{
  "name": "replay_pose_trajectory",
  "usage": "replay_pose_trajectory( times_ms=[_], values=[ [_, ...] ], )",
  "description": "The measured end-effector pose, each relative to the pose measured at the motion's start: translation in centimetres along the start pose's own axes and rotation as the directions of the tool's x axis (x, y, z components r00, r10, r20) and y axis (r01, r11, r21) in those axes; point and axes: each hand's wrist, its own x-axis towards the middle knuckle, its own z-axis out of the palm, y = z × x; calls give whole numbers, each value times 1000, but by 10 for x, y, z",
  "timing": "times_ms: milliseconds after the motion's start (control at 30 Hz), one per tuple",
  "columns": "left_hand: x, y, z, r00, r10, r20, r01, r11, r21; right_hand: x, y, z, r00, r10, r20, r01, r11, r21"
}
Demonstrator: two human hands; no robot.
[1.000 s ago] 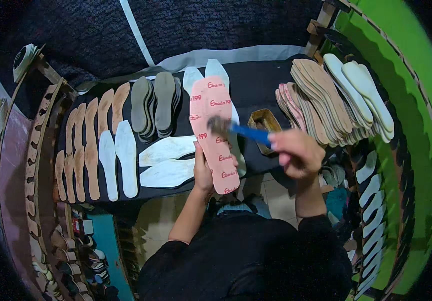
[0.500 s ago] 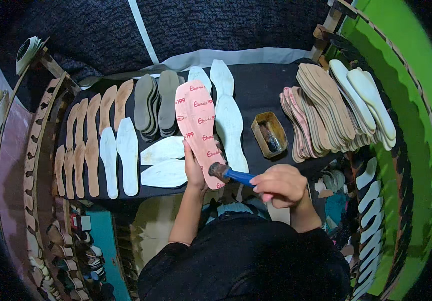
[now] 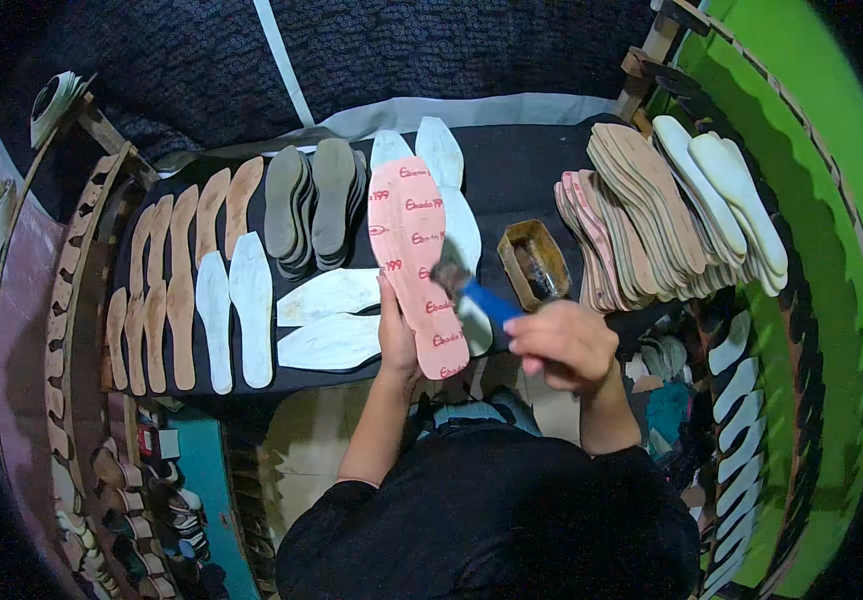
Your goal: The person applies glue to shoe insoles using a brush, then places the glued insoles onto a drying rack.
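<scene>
A pink insole (image 3: 413, 240) with red printing is held up in my left hand (image 3: 397, 335), which grips its left edge near the lower half. My right hand (image 3: 563, 345) is closed round the blue handle of a brush (image 3: 486, 300). The dark brush head is at the insole's right edge, about halfway along it; whether the bristles touch is blurred. White insoles (image 3: 331, 342) lie on the dark-covered table beside my left hand, and more white ones (image 3: 443, 150) lie partly hidden behind the pink insole. Beyond my right hand stands an open box (image 3: 511, 262) with dark, glossy residue inside.
Tan insoles (image 3: 184, 290) are laid out at the left, with two white ones (image 3: 251, 310) beside them. Grey stacks (image 3: 334, 200) stand farther back. Tan and pink insoles (image 3: 641, 210) and thick white ones (image 3: 741, 210) pile up at the right. Racks holding cut pieces (image 3: 741, 430) flank both sides.
The brush has moved up the pink insole from near its lower end to its right edge midway. My left hand has shifted the insole slightly right and made it more upright.
</scene>
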Motion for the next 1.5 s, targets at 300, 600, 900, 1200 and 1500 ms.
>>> replay_pose_trajectory(
  times_ms=[300, 600, 900, 1200, 1500],
  values=[
    [-5, -8, 8, 998, -21, 61, 21, 1000, 10, 11, -5, -9, 960, 122, -250, -158, 979, -127],
    [-10, -10, 12, 996, -68, 61, 65, 996, 55, 8, -1, -6, 987, 74, -141, -96, 982, -162],
    [-6, -12, 24, 997, 44, -60, -36, 991, 126, -4, -17, -21, 969, 196, -149, -194, 981, 26],
    [-15, -17, 28, 989, -98, 112, 88, 992, 89, -1, 9, -11, 959, 112, -260, -166, 966, -197],
    [0, -14, -2, 1000, 3, -31, -3, 1000, -4, -29, -26, -3, 998, 28, 49, -34, 991, 132]
  ],
)
